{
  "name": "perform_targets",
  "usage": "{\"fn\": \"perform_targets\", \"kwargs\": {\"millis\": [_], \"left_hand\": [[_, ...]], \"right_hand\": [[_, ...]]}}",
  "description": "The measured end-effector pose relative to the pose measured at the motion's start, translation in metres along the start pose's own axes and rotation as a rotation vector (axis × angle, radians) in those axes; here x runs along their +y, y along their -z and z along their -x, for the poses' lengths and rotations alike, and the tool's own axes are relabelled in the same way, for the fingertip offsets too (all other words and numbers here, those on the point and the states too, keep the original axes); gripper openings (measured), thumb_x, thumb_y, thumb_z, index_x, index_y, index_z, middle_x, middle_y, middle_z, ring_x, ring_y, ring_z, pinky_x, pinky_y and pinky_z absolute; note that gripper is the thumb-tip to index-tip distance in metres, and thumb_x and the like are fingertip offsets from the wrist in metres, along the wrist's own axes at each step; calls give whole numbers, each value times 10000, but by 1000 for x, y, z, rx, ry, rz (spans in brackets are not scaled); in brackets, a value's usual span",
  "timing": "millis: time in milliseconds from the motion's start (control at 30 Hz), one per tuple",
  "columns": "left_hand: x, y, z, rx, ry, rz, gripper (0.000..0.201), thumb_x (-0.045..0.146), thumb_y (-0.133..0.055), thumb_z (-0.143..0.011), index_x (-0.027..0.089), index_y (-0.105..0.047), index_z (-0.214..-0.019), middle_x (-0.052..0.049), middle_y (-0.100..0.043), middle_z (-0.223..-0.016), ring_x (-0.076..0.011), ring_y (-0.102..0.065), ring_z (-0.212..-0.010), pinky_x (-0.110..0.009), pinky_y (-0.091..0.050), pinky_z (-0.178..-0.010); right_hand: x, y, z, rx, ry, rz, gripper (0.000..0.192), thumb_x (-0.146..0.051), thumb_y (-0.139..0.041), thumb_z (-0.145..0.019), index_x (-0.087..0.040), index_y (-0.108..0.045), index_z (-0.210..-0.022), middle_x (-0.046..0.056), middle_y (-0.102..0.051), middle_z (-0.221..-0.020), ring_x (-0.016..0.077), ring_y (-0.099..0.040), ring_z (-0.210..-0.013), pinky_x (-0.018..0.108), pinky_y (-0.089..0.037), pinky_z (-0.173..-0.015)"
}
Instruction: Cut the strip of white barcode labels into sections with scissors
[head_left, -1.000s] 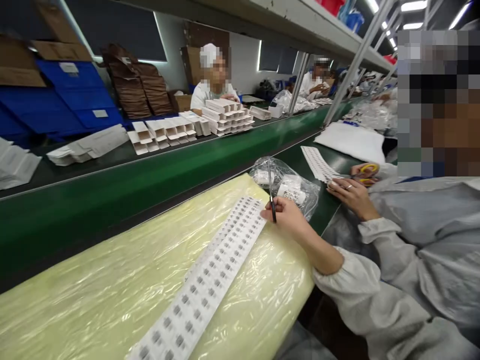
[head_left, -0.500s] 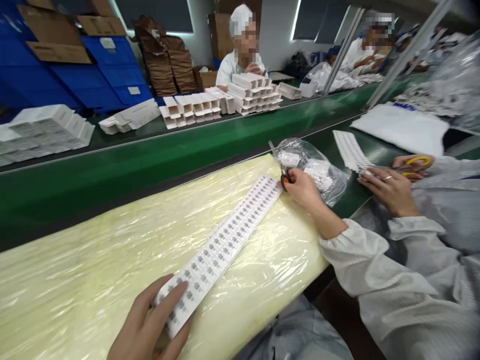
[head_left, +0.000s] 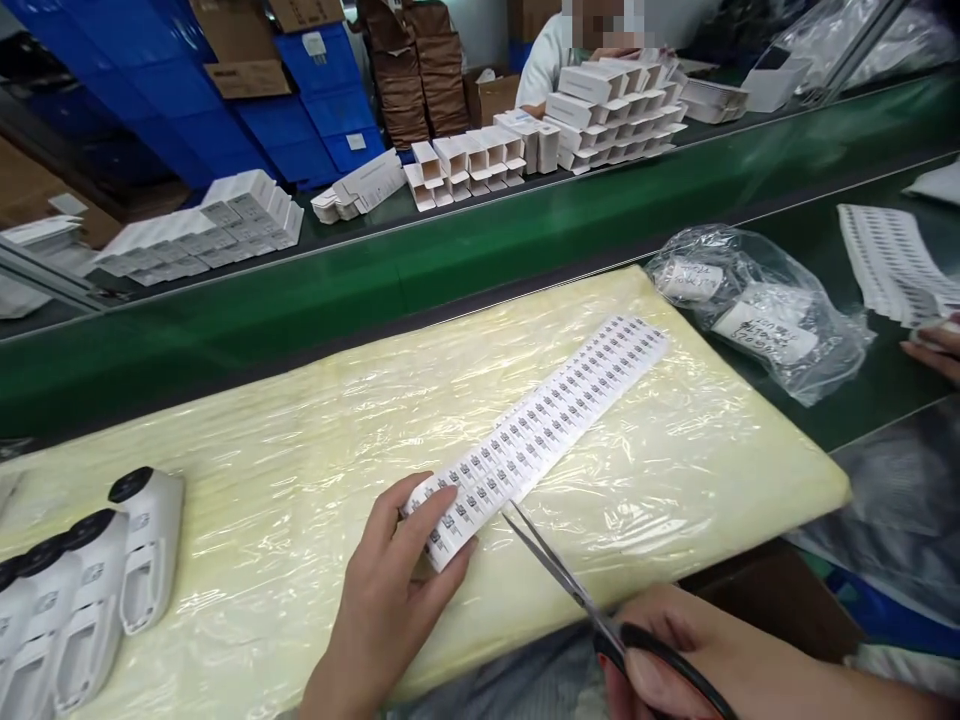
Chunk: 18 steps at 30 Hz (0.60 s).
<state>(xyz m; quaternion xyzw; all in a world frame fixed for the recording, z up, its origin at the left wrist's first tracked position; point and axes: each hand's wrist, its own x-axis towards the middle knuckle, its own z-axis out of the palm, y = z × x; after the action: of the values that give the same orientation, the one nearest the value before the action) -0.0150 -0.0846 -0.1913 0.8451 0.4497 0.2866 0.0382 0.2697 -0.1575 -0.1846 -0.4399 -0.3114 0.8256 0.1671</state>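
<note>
My left hand [head_left: 401, 590] grips the near end of a long white label sheet [head_left: 551, 420], printed with rows of small dark codes. The sheet slants away to the upper right over a yellow pad wrapped in clear plastic [head_left: 300, 520]. In my right hand [head_left: 697, 650] is a pair of scissors [head_left: 574, 585] with black and orange handles. Their blades are slightly apart, with the tips at the sheet's lower right edge, close to my left fingers. Whether the blades touch the paper, I cannot tell.
White plastic housings with black round ends [head_left: 150, 550] lie at the left of the pad. Clear bags with white labelled packs [head_left: 765, 320] sit at the right, near another label sheet [head_left: 889, 255] and another person's hand [head_left: 937, 345]. Stacked white boxes [head_left: 615, 110] line the far ledge.
My right hand with the scissors has come from the sheet's far end to its near end. The view has turned left, bringing the white housings into sight. My left hand still grips the sheet.
</note>
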Motion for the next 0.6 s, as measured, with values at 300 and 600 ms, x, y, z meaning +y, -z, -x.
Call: {"fn": "perform_targets", "kwargs": {"millis": [300,600], "left_hand": [[5,-2,-3,5,-25,20,285,230,-586,-968,219,-585,-1252,-119,-574,-1250,-204,-633,-1104,-260,-598,-825],[5,-1,-1,3,-27,37,297,201,-597,-960,211,-578,-1255,-114,-564,-1255,-195,-614,-1123,-262,-584,-870]], "right_hand": [[-18,-17,-29,-75,-77,-62,810,-925,-657,-559,-138,-597,-741,31,-636,-619,19,-406,-358,133,-280,-323],[-21,-16,-36,-90,-49,-98,748,-868,-678,-634,-139,-585,-769,38,-664,-645,24,-453,-360,116,-316,-315]]}}
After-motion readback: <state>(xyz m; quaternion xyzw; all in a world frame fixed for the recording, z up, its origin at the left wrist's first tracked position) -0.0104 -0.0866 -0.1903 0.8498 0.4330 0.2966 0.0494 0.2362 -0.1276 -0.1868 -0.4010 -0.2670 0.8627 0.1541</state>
